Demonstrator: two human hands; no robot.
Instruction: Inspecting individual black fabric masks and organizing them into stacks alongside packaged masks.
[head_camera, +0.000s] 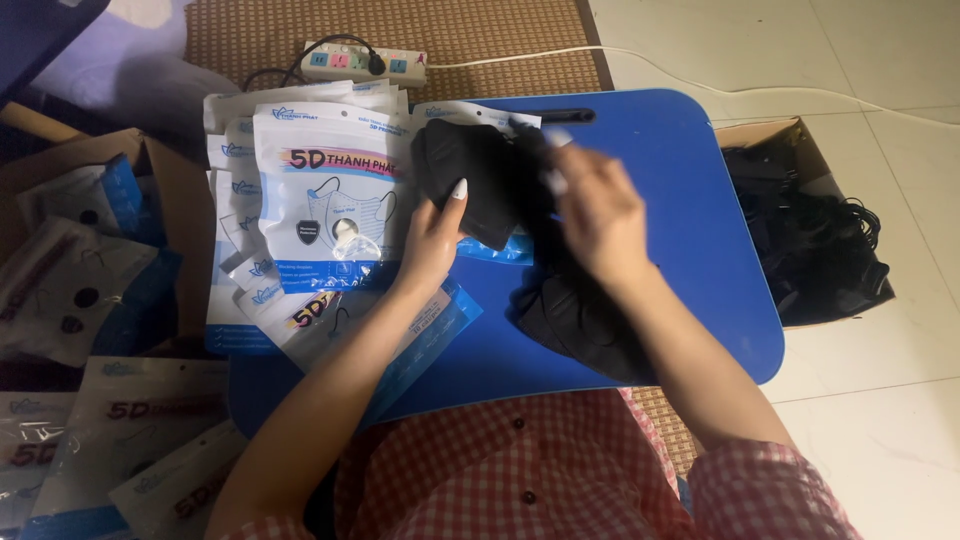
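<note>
Hands over blue tray (700, 210) — left hand (432, 245) pinches black mask stack (470, 175); right hand (598, 215) blurred, grip unclear.

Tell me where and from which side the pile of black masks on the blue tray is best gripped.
Probably the near-right edge of the pile of black masks, from the person's side. That edge lies bare on the blue tray; the right hand covers the far end, and the left hand holds another black mask.

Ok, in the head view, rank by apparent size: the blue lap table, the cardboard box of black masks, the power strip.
1. Blue lap table, largest.
2. Cardboard box, partly cut off by the table.
3. Power strip, smallest; it lies farthest from the camera, yet the gap is plain.
</note>
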